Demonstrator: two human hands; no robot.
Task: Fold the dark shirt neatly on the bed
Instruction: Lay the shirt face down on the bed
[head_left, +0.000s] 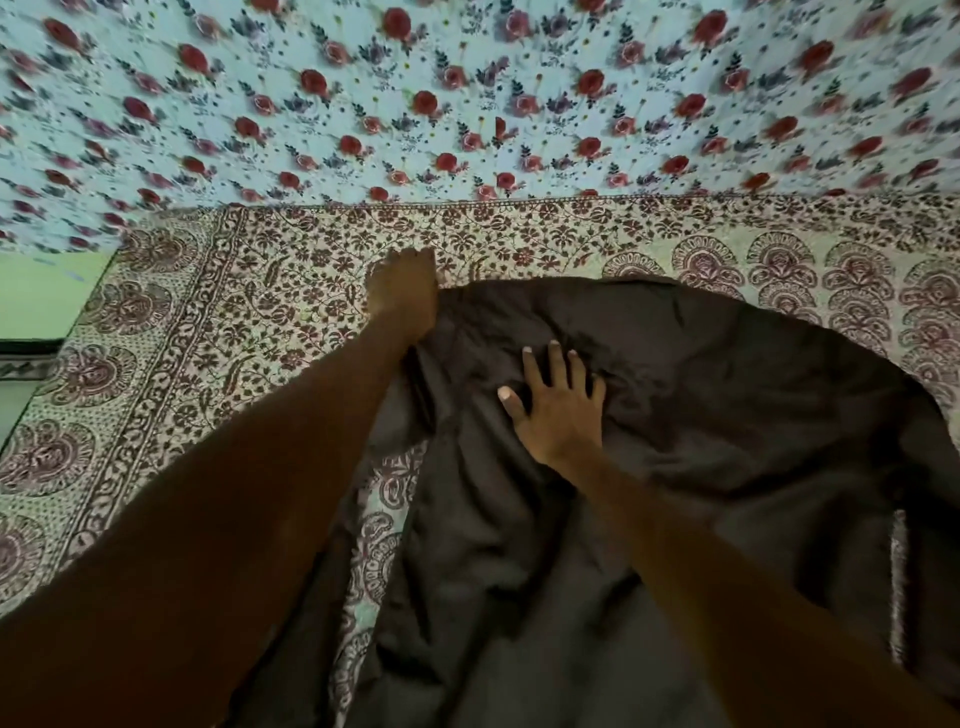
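Observation:
The dark shirt (701, 415) lies spread and wrinkled over the bed's patterned sheet (218, 332), reaching from the middle to the right and down to the near edge. My left hand (402, 288) is stretched to the shirt's far left corner, fingers curled around the cloth edge there. My right hand (558, 405) lies flat on the shirt's middle with fingers spread, pressing the fabric down. A strip of the sheet shows through between two parts of the shirt near my left forearm.
A pale blue cloth with red roses (467, 104) hangs behind the bed. A green surface (47, 291) shows past the bed's left edge. The sheet's left half carries nothing but my left arm.

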